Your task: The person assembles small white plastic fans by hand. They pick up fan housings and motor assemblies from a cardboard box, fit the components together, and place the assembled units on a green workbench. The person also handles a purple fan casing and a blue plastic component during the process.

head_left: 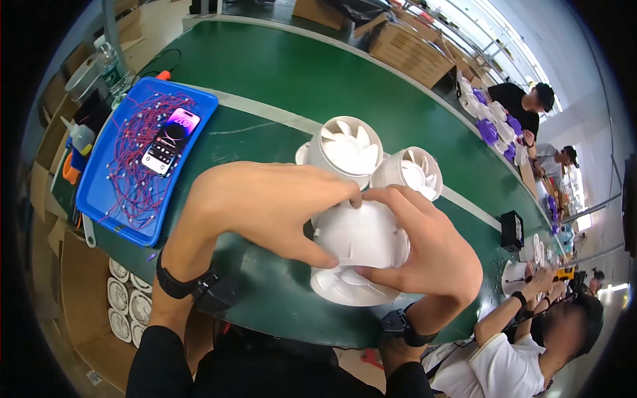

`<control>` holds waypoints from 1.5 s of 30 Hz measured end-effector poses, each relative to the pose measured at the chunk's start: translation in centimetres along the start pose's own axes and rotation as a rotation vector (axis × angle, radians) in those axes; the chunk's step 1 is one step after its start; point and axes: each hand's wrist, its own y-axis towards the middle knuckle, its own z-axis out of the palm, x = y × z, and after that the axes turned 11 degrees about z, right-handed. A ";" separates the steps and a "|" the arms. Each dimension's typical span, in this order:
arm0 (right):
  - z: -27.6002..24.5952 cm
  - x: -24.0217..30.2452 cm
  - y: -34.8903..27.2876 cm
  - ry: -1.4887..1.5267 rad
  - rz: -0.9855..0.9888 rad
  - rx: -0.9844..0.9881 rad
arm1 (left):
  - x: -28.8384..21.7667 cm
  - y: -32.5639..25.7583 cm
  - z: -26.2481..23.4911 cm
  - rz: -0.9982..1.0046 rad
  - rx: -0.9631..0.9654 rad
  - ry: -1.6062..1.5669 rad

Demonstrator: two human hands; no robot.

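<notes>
Close to the front edge of the green table, both my hands grip a white plastic fan housing (pixel 358 235) tilted so its white blades face toward me at the bottom. My left hand (pixel 265 202) curls around its upper left side, thumb pressed near the seam. Around the right side wraps my right hand (pixel 438 245), with its thumb low by the blades. Just beyond stand two more white fan housings, a larger one (pixel 350 149) and a smaller one (pixel 413 171), their blades facing up. My fingertips at the top nearly meet.
On the left, a blue tray (pixel 93 192) holds tangled red and purple wires (pixel 133 152) and a lit phone (pixel 171 140). A cardboard box (pixel 83 298) of round white parts is below it. A small black box (pixel 511 231) sits right; co-workers (pixel 531 338) work beyond.
</notes>
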 end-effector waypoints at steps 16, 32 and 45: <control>0.2 0.0 0.3 0.063 -0.014 -0.024 | -1.2 1.0 0.8 -0.139 -0.035 -0.033; -0.4 -0.1 0.7 0.209 -0.052 0.090 | 3.1 2.9 2.6 -0.280 0.409 -0.086; -0.1 0.1 0.6 0.185 -0.057 -0.168 | 1.5 2.1 2.5 -0.272 0.107 0.127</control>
